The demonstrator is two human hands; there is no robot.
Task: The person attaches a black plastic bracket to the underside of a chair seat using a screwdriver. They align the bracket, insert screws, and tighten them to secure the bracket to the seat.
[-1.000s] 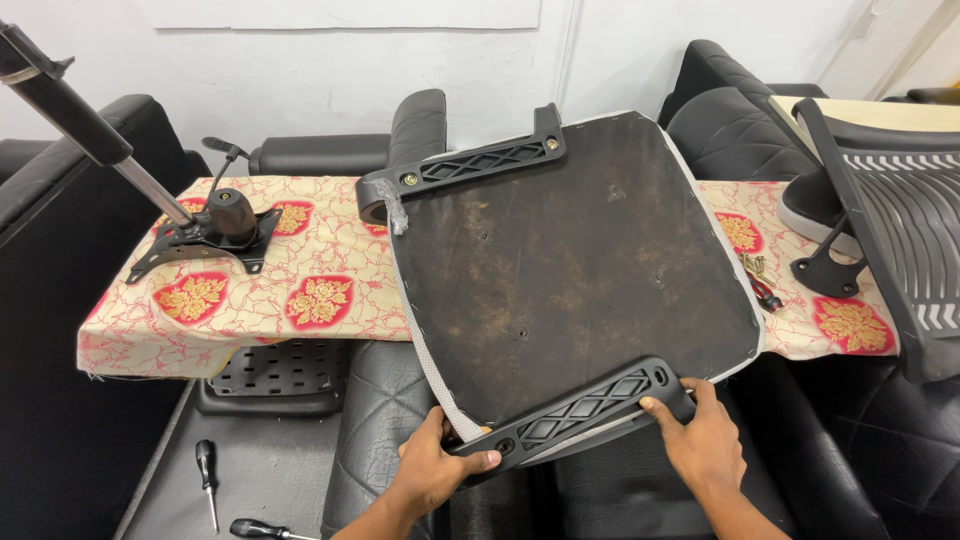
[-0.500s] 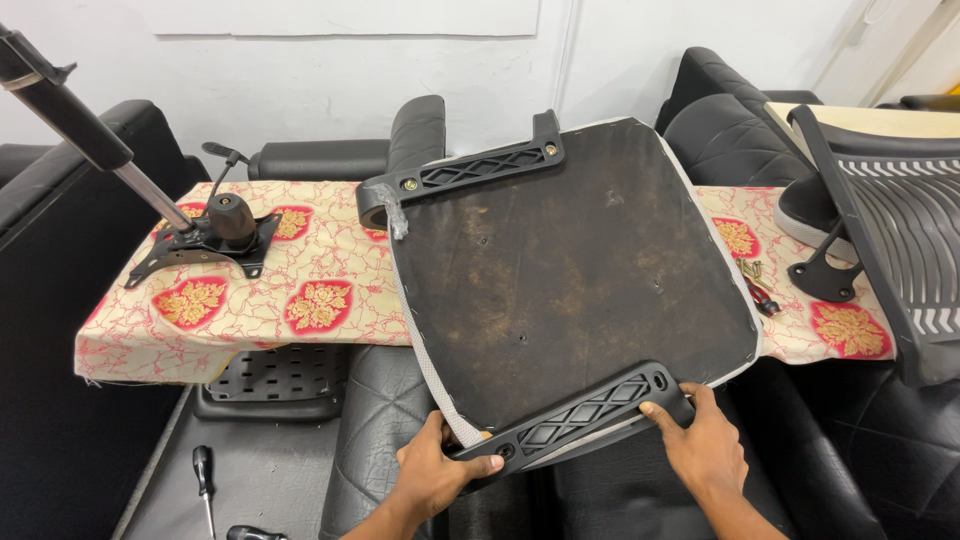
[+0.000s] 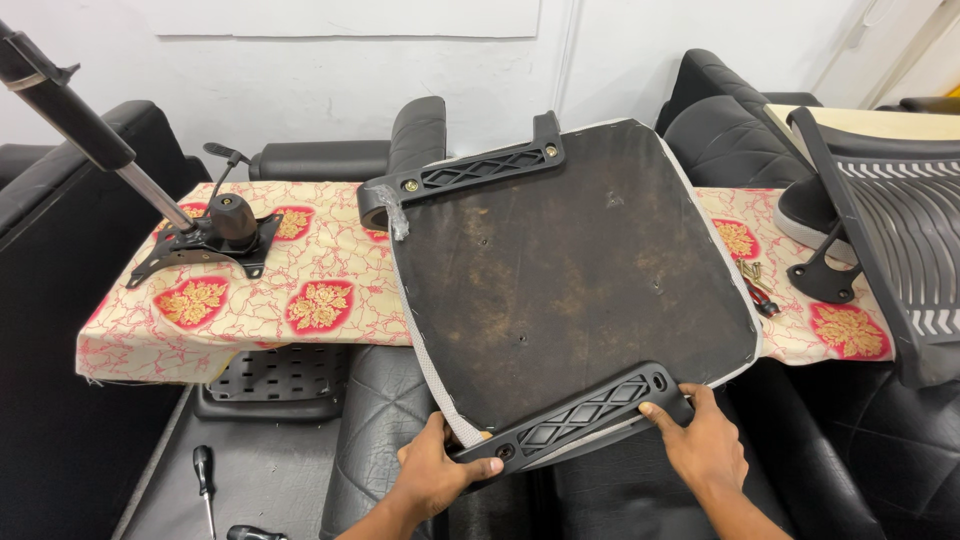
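On the desk's left end sits a black tilt mechanism with its gas cylinder slanting up. Below it lies a screwdriver. At centre, the upturned seat base rests on the patterned cloth. Left hand fingers grasp the near armrest bracket; right hand fingers press its other end.

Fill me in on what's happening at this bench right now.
A person has an upturned office chair seat lying on the patterned tabletop, dark underside facing up. The left hand and right hand both grip the near black plastic armrest bracket at the seat's edge. A matching bracket sits on the far edge. A tilt mechanism with gas cylinder rests to the left, and a screwdriver lies below.
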